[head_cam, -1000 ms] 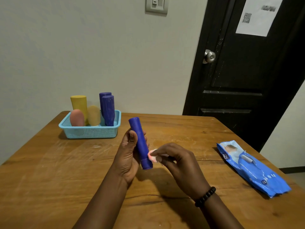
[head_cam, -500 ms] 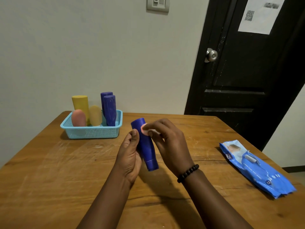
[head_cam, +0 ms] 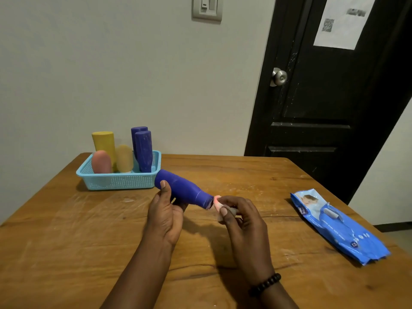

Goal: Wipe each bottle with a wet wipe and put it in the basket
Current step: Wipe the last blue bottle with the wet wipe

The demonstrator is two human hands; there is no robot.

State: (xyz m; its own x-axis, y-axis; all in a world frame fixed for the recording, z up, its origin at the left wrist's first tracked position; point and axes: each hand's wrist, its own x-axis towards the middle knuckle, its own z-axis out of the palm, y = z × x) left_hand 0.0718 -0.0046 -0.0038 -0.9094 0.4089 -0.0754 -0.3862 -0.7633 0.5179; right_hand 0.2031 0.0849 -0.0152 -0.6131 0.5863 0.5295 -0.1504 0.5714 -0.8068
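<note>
My left hand [head_cam: 164, 216] grips a blue bottle [head_cam: 185, 189], tilted almost flat above the table with its narrow end pointing right. My right hand [head_cam: 242, 219] pinches a small folded wet wipe [head_cam: 218, 202] against that narrow end. At the back left stands a light blue basket [head_cam: 118, 180] holding a yellow bottle [head_cam: 103, 142], a pink bottle [head_cam: 101, 162], a pale yellow bottle [head_cam: 124, 158] and two blue bottles [head_cam: 143, 150], all upright.
A blue pack of wet wipes [head_cam: 338, 226] lies near the right edge of the wooden table [head_cam: 66, 241]. A black door [head_cam: 330, 90] with a round knob [head_cam: 278, 77] stands behind the table's right corner. A wall runs close behind the basket.
The bottle has tipped from nearly upright to almost flat, base toward the basket. My right hand has carried the wipe from the upper part of the bottle down to its narrow end.
</note>
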